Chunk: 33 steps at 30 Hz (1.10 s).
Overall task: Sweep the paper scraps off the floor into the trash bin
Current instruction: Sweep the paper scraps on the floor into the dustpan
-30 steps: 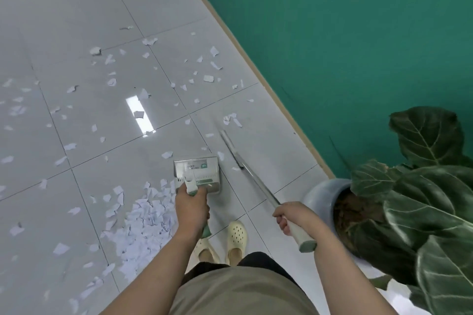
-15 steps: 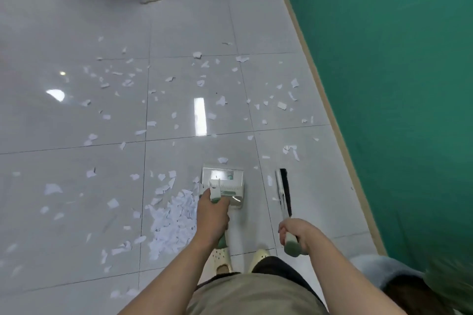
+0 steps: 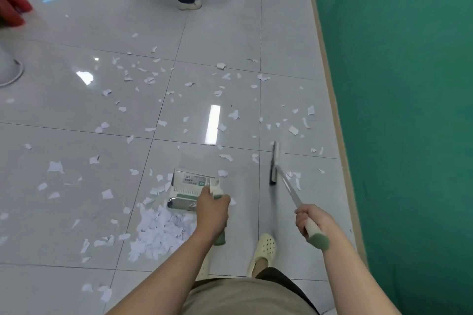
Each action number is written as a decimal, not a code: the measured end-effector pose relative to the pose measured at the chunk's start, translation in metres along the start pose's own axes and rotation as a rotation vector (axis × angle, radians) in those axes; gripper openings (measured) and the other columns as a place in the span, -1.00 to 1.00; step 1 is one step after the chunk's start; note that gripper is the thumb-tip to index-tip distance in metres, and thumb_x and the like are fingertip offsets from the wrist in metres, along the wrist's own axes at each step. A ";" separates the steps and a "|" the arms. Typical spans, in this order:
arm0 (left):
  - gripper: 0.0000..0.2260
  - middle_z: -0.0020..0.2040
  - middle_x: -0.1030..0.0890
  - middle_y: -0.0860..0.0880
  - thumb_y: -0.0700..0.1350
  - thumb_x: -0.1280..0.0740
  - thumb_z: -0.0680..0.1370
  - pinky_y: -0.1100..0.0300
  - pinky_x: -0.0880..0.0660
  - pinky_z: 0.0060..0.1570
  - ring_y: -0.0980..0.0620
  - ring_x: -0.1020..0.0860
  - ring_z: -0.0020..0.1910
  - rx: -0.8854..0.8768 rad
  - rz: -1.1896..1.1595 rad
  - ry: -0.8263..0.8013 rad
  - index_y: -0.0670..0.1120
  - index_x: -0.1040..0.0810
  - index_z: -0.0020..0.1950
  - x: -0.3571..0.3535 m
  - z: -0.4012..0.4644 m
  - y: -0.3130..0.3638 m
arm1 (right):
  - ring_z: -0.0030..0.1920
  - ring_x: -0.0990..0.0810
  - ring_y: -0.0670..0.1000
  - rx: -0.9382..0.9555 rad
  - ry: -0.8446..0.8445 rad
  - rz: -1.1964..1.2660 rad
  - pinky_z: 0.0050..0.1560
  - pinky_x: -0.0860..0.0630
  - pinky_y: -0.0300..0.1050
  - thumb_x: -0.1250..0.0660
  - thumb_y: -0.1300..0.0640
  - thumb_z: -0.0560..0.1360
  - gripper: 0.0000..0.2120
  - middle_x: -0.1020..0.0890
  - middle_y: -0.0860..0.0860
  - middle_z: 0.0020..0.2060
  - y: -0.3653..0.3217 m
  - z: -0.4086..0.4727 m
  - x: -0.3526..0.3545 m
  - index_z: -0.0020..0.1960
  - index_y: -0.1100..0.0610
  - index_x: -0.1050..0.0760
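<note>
Mid-sweep, our left hand (image 3: pixel 212 210) grips the dustpan (image 3: pixel 193 186) beside the scrap pile (image 3: pixel 158 233), our right hand (image 3: pixel 313 220) grips the broom (image 3: pixel 274 163); gathering stray scraps (image 3: pixel 293 130) likely comes next.

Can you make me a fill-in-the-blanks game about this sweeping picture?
1. The left hand holds the grey metal ____.
2. The right hand grips the long broom's ____.
3. The wall is coloured ____.
4. The biggest heap of white paper scraps lies on the ____.

Answers: dustpan, handle, green, floor
</note>
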<state>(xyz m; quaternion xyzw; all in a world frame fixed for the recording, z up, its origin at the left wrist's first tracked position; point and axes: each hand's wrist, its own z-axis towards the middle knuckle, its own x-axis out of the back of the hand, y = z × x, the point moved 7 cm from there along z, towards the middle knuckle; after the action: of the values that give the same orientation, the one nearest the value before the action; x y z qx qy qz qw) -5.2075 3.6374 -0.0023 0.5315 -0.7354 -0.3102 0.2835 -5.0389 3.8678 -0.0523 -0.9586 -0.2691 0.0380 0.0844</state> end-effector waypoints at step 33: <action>-0.84 -0.38 -0.44 -0.02 -0.31 -0.25 0.57 0.23 -0.29 -0.54 0.04 -0.31 -0.53 -0.081 0.027 0.216 -0.09 -0.53 0.05 -0.204 0.014 0.003 | -0.64 -0.31 -0.13 -0.249 -0.283 -0.160 -0.71 -0.31 -0.28 -0.23 0.41 0.48 -0.77 -0.33 -0.03 -0.48 -0.165 0.063 0.101 -0.15 0.14 -0.27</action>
<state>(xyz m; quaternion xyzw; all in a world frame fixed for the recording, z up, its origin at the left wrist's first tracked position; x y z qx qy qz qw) -5.1642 3.8356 -0.0265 0.5400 -0.6945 -0.2768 0.3866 -5.0448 4.0684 -0.0871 -0.9224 -0.3562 0.1318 -0.0706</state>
